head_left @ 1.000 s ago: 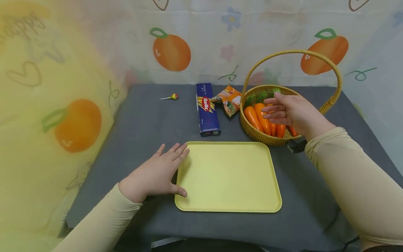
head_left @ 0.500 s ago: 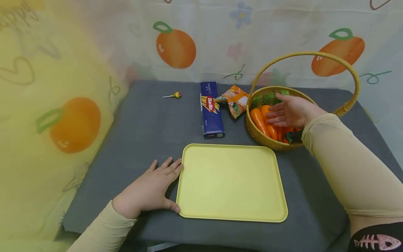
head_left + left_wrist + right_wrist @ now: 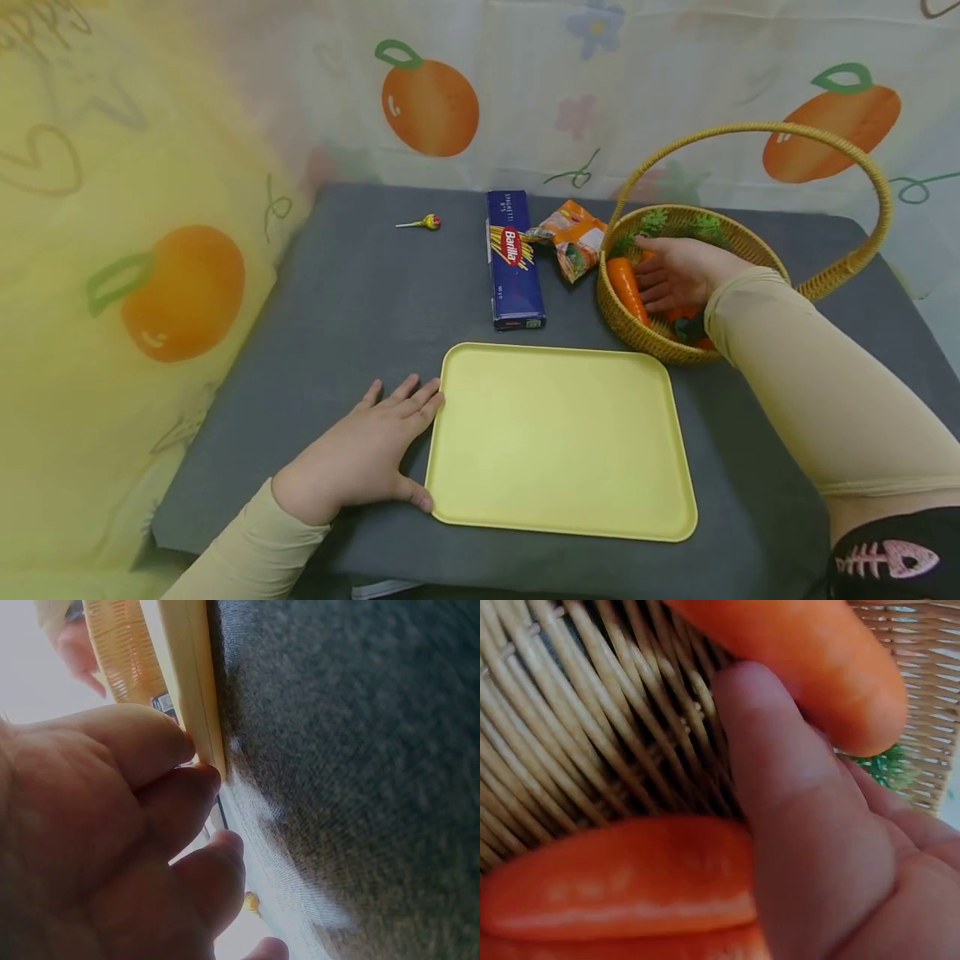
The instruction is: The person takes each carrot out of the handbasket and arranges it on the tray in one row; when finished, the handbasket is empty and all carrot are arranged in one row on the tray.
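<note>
My left hand (image 3: pixel 367 458) rests with spread, straight fingers against the left edge of a yellow tray (image 3: pixel 562 442). In the left wrist view, fingertips (image 3: pixel 196 784) touch the tray's rim (image 3: pixel 191 682). My right hand (image 3: pixel 686 271) reaches down inside a round wicker basket (image 3: pixel 624 321) holding several orange carrots (image 3: pixel 627 290) with green tops. Its fingers point left and look straight. Seen from the right wrist, a finger (image 3: pixel 776 750) lies against one carrot (image 3: pixel 810 667), while another carrot (image 3: pixel 622 877) lies on the other side. The right hand hides part of the basket's contents.
Behind the tray lie a blue Barilla spaghetti box (image 3: pixel 517 283) and an orange snack bag (image 3: pixel 573 237) beside the basket. A lollipop (image 3: pixel 422 222) is farther left on the grey table (image 3: pixel 360 317). The basket's tall handle (image 3: pixel 757 127) arches above the right hand.
My right hand has lowered deeper into the basket among the carrots. The left hand came down and its fingers now meet the tray's left edge. The head view has shifted slightly.
</note>
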Action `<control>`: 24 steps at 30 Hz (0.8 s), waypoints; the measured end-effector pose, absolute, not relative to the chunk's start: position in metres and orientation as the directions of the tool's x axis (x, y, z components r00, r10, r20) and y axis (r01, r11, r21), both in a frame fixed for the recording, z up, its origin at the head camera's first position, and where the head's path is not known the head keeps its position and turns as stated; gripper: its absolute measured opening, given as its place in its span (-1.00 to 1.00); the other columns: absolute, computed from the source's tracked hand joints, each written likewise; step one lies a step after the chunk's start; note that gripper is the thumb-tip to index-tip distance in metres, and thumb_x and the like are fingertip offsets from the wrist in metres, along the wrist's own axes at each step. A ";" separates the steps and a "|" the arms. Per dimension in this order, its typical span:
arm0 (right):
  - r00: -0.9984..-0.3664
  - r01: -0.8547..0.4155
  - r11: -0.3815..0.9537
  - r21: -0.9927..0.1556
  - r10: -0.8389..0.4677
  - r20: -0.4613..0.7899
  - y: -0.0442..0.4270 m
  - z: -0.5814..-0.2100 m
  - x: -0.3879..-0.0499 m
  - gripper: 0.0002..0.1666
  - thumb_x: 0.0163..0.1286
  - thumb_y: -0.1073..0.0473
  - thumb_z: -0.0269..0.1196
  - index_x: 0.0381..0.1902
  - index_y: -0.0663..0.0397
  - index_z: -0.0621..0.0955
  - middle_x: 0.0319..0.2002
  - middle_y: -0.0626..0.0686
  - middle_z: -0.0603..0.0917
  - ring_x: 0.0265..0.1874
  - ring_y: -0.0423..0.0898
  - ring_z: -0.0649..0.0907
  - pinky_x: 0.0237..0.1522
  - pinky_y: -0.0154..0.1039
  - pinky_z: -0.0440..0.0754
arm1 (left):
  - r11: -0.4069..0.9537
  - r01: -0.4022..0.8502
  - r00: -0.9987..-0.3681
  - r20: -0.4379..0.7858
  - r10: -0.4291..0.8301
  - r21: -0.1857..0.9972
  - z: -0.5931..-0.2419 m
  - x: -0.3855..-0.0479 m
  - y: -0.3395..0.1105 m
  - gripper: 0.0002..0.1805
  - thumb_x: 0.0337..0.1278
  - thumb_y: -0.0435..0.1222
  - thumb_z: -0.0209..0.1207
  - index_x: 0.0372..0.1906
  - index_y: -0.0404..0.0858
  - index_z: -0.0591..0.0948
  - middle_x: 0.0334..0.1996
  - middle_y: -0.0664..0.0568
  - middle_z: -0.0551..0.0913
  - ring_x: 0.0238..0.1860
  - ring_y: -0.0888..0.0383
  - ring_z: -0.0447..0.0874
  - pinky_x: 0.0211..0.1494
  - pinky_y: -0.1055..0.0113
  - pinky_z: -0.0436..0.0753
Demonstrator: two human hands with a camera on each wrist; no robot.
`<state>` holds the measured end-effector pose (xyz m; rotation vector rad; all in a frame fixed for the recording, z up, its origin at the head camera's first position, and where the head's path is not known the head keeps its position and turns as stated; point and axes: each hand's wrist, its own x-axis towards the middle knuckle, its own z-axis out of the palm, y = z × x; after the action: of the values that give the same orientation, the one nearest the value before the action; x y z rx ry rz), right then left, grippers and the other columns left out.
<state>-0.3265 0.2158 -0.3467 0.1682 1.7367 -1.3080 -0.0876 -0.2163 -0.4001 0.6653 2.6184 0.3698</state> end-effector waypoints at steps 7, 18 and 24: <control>-0.549 0.569 0.445 -0.692 -0.422 -0.722 0.212 -0.363 -0.331 -0.12 0.84 -0.28 -0.19 0.73 0.28 0.17 0.59 0.41 0.40 0.60 0.23 0.45 0.61 0.08 0.47 | 0.849 0.398 -0.799 -0.323 0.507 0.348 -0.400 -0.088 -0.217 0.51 -0.27 0.32 0.69 0.77 -0.26 0.24 0.80 -0.08 0.11 0.80 -0.25 0.01 0.70 -0.54 0.00; -0.654 0.595 0.187 -0.782 -0.453 -0.606 0.214 -0.344 -0.319 -0.19 0.82 0.18 0.00 0.74 0.07 -0.17 0.03 0.04 0.68 -0.11 -0.06 0.79 0.02 -0.17 0.82 | 0.846 0.412 -0.801 -0.308 0.514 0.339 -0.398 -0.088 -0.215 0.52 -0.28 0.33 0.68 0.78 -0.26 0.22 0.80 -0.08 0.11 0.80 -0.24 0.02 0.70 -0.53 0.01; -0.700 0.558 0.009 -0.830 -0.532 -0.477 0.225 -0.321 -0.297 -0.32 0.81 0.20 0.05 0.67 -0.03 0.02 0.12 0.11 0.74 -0.06 0.04 0.81 0.05 -0.11 0.84 | 0.854 0.402 -0.805 -0.317 0.502 0.330 -0.399 -0.088 -0.214 0.52 -0.29 0.32 0.69 0.77 -0.27 0.23 0.80 -0.09 0.12 0.80 -0.24 0.02 0.70 -0.53 0.01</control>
<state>-0.2975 0.2248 -0.3205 0.0286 1.5156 -1.7911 -0.0876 -0.2141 -0.3994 0.6706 2.6321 0.3478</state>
